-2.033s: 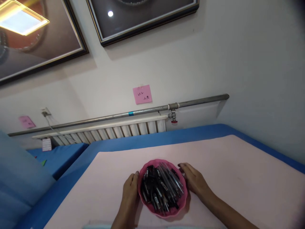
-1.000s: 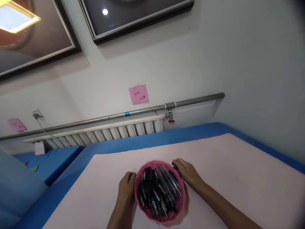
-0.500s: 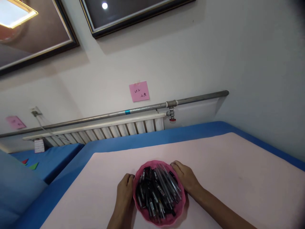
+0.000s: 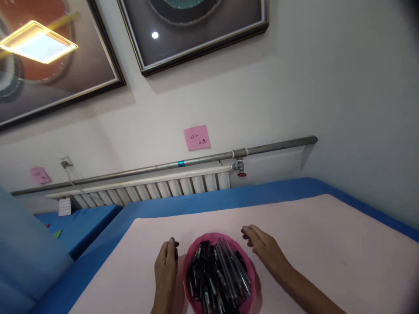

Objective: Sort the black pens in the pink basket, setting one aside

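A pink scalloped bowl (image 4: 251, 267) stands on the pale pink table top, its lower edge cut off by the frame. It is filled with black pen parts (image 4: 204, 270) and, on its right side, several clear pen tubes (image 4: 231, 272). My left hand (image 4: 166, 264) is just left of the bowl, apart from its rim, with loosely bent fingers and nothing visible in them. To the upper right of the bowl, my right hand (image 4: 263, 246) hovers off the rim, also empty, its fingers half curled and slightly apart. Fingertips on both hands look dark.
The pink sheet (image 4: 314, 231) covers a table with a blue edge (image 4: 209, 201). Behind it are a white radiator (image 4: 173, 187) and a metal pipe (image 4: 278, 145) with a red valve. A blue surface with small coloured pieces (image 4: 58, 234) lies to the left.
Both hands have let go of the bowl's rim and moved outward, left hand to the left, right hand to the right. The view has tilted up, so the bowl sits lower.
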`<action>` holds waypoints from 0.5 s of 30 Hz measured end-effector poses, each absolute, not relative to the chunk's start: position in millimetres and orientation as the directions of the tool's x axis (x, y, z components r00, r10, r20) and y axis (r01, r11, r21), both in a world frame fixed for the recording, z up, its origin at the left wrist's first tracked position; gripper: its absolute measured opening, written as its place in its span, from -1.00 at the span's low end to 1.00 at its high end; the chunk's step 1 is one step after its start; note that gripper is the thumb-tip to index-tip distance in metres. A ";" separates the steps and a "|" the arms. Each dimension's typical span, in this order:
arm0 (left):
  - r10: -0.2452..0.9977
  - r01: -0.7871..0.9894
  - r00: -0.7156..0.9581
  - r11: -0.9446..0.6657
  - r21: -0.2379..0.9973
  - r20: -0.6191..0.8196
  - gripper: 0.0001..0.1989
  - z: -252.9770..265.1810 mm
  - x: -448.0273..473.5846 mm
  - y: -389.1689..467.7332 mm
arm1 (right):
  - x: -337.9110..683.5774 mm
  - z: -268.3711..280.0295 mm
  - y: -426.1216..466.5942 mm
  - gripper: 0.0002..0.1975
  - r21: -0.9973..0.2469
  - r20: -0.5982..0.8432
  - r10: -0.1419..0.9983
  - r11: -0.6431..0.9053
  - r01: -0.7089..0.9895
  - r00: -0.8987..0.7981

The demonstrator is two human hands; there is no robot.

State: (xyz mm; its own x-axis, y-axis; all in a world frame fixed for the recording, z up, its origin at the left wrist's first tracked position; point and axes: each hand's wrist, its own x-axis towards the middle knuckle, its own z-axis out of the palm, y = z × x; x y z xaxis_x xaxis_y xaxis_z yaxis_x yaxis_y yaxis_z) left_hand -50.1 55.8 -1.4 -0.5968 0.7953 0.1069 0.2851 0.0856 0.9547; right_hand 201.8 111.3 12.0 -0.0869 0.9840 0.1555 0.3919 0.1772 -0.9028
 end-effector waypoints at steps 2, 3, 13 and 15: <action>0.803 0.159 -0.591 0.023 0.987 0.077 -0.46 4.6 -46.4 58.4 | 203.0 26.3 107.7 -0.60 -0.925 0.184 0.983 0.182 0.334 -0.028; 0.815 0.096 -0.576 -0.008 0.995 0.062 -0.44 7.3 -44.3 60.4 | 202.8 33.5 104.9 -0.58 -0.934 0.208 0.978 0.197 0.298 0.004; 0.806 -0.106 -0.591 -0.079 0.991 0.001 -0.41 30.7 -40.4 68.7 | 213.5 71.3 84.2 -0.47 -0.843 0.512 0.851 0.471 0.259 0.118; 0.797 -0.091 -0.604 -0.094 0.991 0.020 -0.41 35.0 -41.7 68.0 | 217.1 73.1 87.5 -0.45 -0.846 0.512 0.851 0.474 0.245 0.118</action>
